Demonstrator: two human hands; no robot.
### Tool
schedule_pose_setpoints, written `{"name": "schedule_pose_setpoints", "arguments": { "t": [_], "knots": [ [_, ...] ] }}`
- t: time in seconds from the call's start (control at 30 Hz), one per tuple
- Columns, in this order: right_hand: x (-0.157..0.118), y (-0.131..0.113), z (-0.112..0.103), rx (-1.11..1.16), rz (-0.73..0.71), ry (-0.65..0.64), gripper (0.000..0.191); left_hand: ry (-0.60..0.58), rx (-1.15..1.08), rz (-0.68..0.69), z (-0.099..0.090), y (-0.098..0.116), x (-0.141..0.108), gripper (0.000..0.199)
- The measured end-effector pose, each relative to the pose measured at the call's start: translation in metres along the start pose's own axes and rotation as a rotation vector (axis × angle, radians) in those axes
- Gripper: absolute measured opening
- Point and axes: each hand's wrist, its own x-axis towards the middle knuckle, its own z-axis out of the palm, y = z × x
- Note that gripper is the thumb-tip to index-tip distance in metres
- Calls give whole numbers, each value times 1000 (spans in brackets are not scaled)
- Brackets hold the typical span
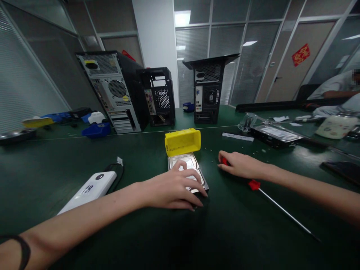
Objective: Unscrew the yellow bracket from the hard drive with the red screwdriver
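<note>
A silver hard drive (187, 162) lies on the green table in front of me. Across its top and over its right edge my left hand (177, 185) is curved, fingers somewhat spread and gripping it. Part of the drive is hidden under the hand. To the right, my right hand (237, 164) is closed around the red handle of a screwdriver (284, 210). The screwdriver's long shaft points towards the lower right, away from the drive. Directly behind the drive, a yellow plastic bin (184, 141) is tipped on its side with its opening facing me.
A white power bank (90, 189) with a cable lies left. Computer cases (118, 92) stand at the back, with a blue bin (96, 129) beside them. Another drive (277, 134), a clear cup (248, 122) and a dark phone-like slab (341, 170) are right. A person (334, 88) sits far right.
</note>
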Motion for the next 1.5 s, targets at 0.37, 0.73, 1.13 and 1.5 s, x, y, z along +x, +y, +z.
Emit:
{"name": "schedule_pose_setpoints", "arguments": {
  "t": [0.37,0.73,1.13,1.5],
  "knots": [
    [-1,16,16,-171,-31,164,30,178,536,196,26,14,-13,26],
    [18,28,11,-169,-164,200,26,244,416,22,32,25,-20,24],
    [28,20,12,-180,-446,210,33,449,203,-393,1,-10,-20,20],
    [19,8,18,-322,-479,290,30,67,654,-350,13,-104,0,21]
  ]
}}
